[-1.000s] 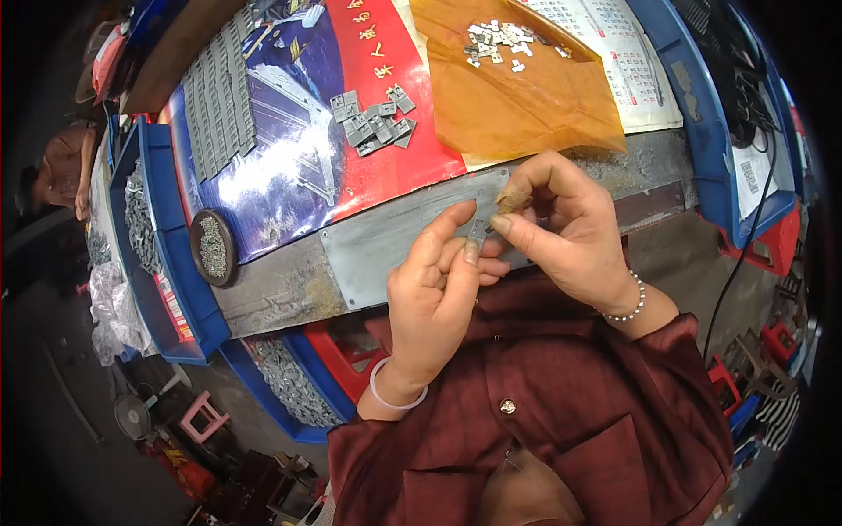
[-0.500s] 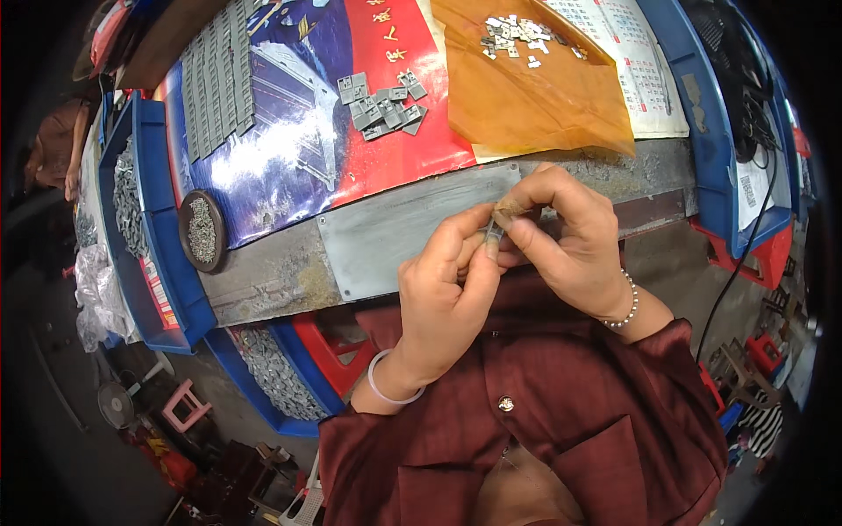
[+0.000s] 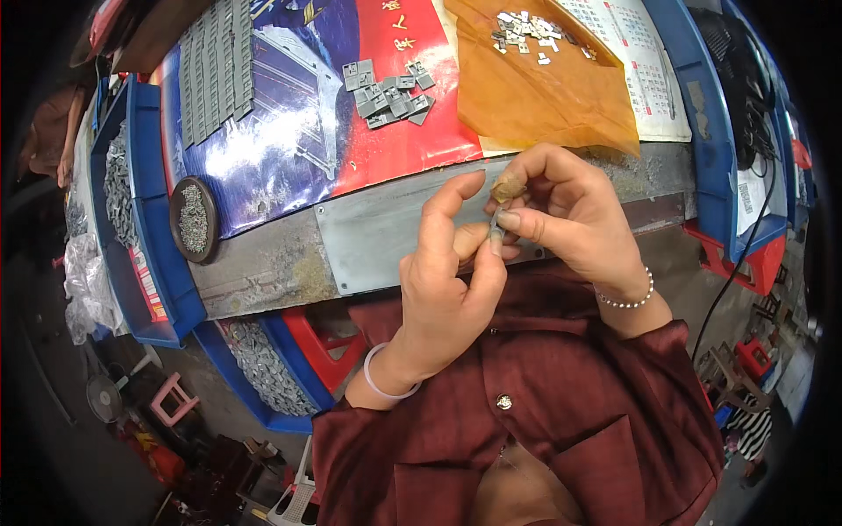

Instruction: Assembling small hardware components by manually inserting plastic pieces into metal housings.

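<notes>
Above the near edge of the bench, my left hand (image 3: 452, 276) pinches a small grey part (image 3: 496, 224) between thumb and a curled finger, with its index finger raised off it. My right hand (image 3: 583, 215) meets it from the other side, thumb tip against the same part. A tan wrapping (image 3: 508, 187) covers the tip of the right index finger. The part is mostly hidden by the fingers, so its exact kind does not show. Beyond the hands lies a loose pile of flat grey rectangular pieces (image 3: 392, 98) on a red and blue printed sheet (image 3: 412, 145).
A grey metal plate (image 3: 373, 241) lies under the hands. Small white pieces (image 3: 531, 33) sit on an orange sheet (image 3: 553, 96). At left are rows of grey parts (image 3: 219, 74), a brown dish (image 3: 209, 250) of tiny metal bits and blue trays (image 3: 180, 294); another blue tray (image 3: 710, 114) stands right.
My left index finger has lifted away from the part and straightened. The right index finger has drawn up, leaving the thumb on the part. The view has shifted slightly.
</notes>
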Available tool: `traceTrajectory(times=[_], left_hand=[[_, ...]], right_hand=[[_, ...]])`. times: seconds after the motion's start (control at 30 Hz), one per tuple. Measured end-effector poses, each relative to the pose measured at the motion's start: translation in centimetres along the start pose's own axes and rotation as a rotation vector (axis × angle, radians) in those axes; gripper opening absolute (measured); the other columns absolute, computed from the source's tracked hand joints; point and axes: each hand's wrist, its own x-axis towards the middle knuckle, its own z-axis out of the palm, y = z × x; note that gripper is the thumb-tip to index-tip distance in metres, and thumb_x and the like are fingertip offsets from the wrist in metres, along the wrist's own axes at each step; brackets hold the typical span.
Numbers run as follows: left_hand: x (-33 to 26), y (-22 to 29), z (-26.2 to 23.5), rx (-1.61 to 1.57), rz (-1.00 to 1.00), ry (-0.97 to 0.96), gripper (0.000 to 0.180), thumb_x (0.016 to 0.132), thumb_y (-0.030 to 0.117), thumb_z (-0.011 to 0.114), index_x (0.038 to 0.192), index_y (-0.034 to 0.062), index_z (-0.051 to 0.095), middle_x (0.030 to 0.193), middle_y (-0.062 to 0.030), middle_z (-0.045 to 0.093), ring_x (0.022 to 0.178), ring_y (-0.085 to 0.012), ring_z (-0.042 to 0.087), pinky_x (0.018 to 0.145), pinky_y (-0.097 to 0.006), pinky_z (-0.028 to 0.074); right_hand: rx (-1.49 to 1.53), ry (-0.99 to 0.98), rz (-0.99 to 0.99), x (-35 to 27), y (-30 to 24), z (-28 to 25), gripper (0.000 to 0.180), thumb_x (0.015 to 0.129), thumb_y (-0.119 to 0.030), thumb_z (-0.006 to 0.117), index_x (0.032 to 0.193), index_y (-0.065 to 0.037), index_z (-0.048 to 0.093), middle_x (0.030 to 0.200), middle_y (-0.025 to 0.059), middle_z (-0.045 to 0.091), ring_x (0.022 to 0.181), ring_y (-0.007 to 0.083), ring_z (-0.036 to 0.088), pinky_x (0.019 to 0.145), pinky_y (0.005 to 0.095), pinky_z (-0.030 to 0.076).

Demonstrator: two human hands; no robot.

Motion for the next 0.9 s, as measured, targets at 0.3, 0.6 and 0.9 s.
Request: traceTrajectory(times=[0.3,0.6,0.9], left_hand=[[-0.1,0.8,-0.8,0.135,0.078,-0.151,0.049,0.089,-0.009,0.047,0.135,-0.0075,0.029,0.094,-0.0122,0.066,0.079,-0.0178,0.068,0.071,-0.025,0.056],[0.0,1.8,-1.0,-0.229,-0.224,-0.147,0.053,0.091,-0.008,0.046,0.138,-0.0030,0.024,0.086,-0.0126,0.066,0.079,-0.0152,0.066,0.073,-0.026,0.055],[-0.1,1.3,-1.4,-0.028,-0.059,-0.163,0.053,0.090,-0.009,0.045,0.138,-0.0024,0.024,0.087,-0.0110,0.065,0.078,-0.0125,0.064,0.071,-0.023,0.054]], right_hand=[[0.249,-0.161,0.256,0.4,-1.0,-1.0,0.017,0.085,0.000,0.066,0.098,-0.002,0.055,0.087,0.0016,0.060,0.077,0.0071,0.061,0.066,0.0191,0.050],[0.383,-0.156,0.199,0.4,0.0,-0.5,0.015,0.088,-0.005,0.064,0.101,-0.002,0.056,0.092,0.0018,0.059,0.085,0.0071,0.057,0.075,0.0216,0.047],[-0.108,-0.030,-0.036,-0.4,-0.2,1.4,0.013,0.090,-0.002,0.059,0.100,0.001,0.052,0.094,0.0026,0.055,0.082,0.0060,0.055,0.070,0.0207,0.047]])
